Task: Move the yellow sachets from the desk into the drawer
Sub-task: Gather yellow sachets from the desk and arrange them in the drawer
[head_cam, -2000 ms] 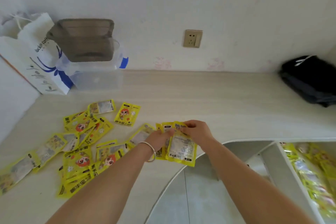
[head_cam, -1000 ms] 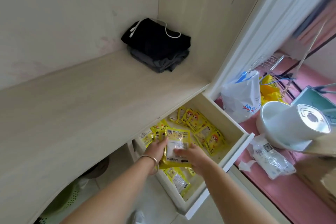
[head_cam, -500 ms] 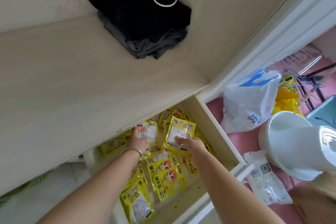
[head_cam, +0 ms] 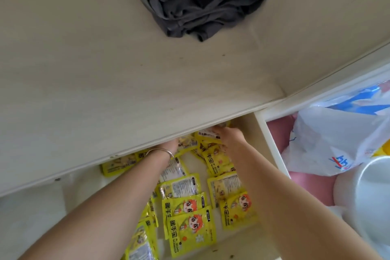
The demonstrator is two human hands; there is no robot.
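Note:
The open drawer (head_cam: 271,147) under the desk (head_cam: 101,74) holds several yellow sachets (head_cam: 191,229), some face up with a cartoon face, some showing their printed back. Both my arms reach to the drawer's back. My left hand (head_cam: 171,145), with a bangle on the wrist, is mostly hidden under the desk's front edge, its fingers out of sight. My right hand (head_cam: 229,137) lies over the sachets at the back and holds a yellow sachet (head_cam: 207,133) by its edge, low among the others.
A heap of dark clothes (head_cam: 200,6) lies at the back of the desk. Right of the drawer, on a pink floor, are a white plastic bag (head_cam: 329,139) with blue print and a white round container (head_cam: 371,198).
I carried sachets from the desk to the drawer, one in each hand half a second ago. Since then both hands have pushed deeper toward the drawer's back, the left one going under the desk edge.

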